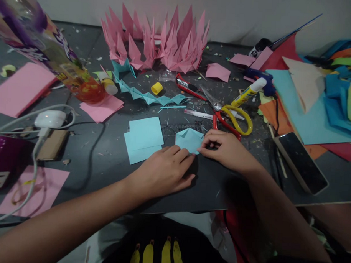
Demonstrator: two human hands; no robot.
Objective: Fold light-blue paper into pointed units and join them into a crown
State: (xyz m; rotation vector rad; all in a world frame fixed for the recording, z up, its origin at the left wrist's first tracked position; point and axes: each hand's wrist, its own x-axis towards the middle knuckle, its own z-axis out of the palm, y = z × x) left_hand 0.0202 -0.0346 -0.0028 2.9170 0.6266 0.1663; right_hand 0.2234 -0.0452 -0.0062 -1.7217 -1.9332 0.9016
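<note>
Dark table [105,159], scrap-littered, white wall behind. Far side: pink crown [155,42] of folded spikes, clear of the work spot. Right edge: paper pile [314,102], mixed colours, within reach of the right arm. Top left: bottle [46,46], tilted, close to lens, blurred. Pink sheets [20,87] at left, charger [49,118] and cable just beside.

Left hand [165,171] palm down, fingers together and flat, tips pressing lower left edge of piece [189,139], likely pinning it against sliding. Right hand [225,148] curled, thumb and forefinger pinching right corner of same piece, probably holding a fold tight. Piece itself: small folded blue paper, flat on table at centre, between both hands.

Blue squares [143,140], two overlapping, just left of piece; looks like spare stock close by. Phone [302,162] face up, screen dark, right of right hand, partly off the table edge. Blue chain [148,96] of folded units between crown and squares. Scissors [233,120], glue stick [248,92], cutter [188,86] bunched just beyond right hand, easy grab. Yellow roll [156,88] near chain, smallest item.
</note>
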